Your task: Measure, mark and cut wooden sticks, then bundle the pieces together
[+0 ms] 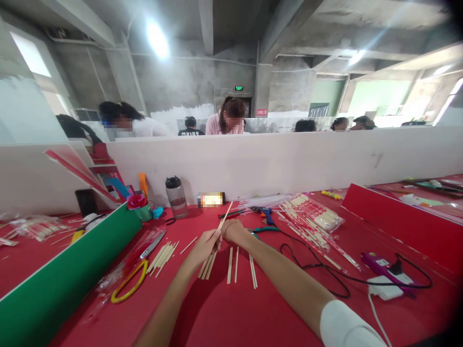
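Hands: two, bare, brought close together above the middle of the red bench (224, 318). The left hand (207, 246) was pinched on a pale stick (227, 210); the right hand (233, 230) was just beside it, its fingers hidden, so its grip could not be told.

Held stick: one (or two laid together, too slim to tell). It rose from the left fingers, its long axis slanting far and somewhat right, the far tip free.

Loose sticks: three small groups lay on the near side of the hands, long axes running roughly near to far. The left group (207, 267) sat just under the left hand, which was the nearer; the middle group (230, 266) and the right group (252, 272) lay farther right, the latter beside the right forearm.

Also present: a stick bundle (163, 256) and yellow-handled scissors (134, 283) to the left; pliers (266, 230), a glue gun (266, 215) and wrapped sticks (311, 215) to the right.
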`<state>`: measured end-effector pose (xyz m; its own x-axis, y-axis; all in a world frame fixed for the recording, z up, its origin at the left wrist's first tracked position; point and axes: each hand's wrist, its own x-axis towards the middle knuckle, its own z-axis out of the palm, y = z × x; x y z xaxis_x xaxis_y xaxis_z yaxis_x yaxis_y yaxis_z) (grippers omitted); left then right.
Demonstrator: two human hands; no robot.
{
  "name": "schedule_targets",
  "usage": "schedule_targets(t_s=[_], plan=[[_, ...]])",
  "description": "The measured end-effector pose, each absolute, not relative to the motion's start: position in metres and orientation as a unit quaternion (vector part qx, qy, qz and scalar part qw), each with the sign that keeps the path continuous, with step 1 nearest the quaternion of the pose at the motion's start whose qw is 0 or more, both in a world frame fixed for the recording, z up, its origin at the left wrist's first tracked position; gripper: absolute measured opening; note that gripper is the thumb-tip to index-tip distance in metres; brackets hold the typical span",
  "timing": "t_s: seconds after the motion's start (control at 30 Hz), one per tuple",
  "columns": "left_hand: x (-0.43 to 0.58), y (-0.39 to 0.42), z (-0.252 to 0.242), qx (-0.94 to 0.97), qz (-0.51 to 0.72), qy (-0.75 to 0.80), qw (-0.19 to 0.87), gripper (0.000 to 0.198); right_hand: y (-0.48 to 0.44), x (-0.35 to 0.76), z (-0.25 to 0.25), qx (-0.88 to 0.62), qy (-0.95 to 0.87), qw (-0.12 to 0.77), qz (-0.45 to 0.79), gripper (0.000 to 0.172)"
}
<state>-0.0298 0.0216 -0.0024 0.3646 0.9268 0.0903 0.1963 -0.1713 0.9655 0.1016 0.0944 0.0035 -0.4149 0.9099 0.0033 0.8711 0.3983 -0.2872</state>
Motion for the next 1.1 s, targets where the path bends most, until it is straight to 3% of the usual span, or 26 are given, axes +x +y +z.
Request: schedule_targets(t_s=[0.27, 0.37, 0.6, 0.73, 0.9, 1.1], plan=[[-0.03, 0.017, 0.0, 0.63, 0.38, 0.437, 0.517, 0.05, 0.04, 0.173, -0.008, -0.541, -0.822, 0.109, 0.138, 0.05], [-0.029, 0.016, -0.001, 0.619, 0.382, 0.443, 0.524, 0.05, 0.023, 0.196, -0.012, -0.503, -0.811, 0.21, 0.213, 0.062], [-0.022, 0.018, -0.008, 0.614, 0.372, 0.445, 0.535, 0.052, 0.013, 0.189, -0.017, -0.419, -0.711, 0.412, 0.386, 0.039], [-0.017, 0.017, -0.011, 0.625, 0.365, 0.443, 0.53, 0.053, 0.014, 0.18, -0.021, -0.345, -0.609, 0.516, 0.494, 0.04], [-0.014, 0.018, -0.018, 0.615, 0.375, 0.422, 0.55, 0.05, 0.009, 0.187, -0.017, -0.231, -0.533, 0.536, 0.613, 0.045], [-0.011, 0.017, -0.017, 0.601, 0.376, 0.427, 0.561, 0.049, 0.008, 0.19, -0.009, -0.249, -0.516, 0.583, 0.576, 0.054]])
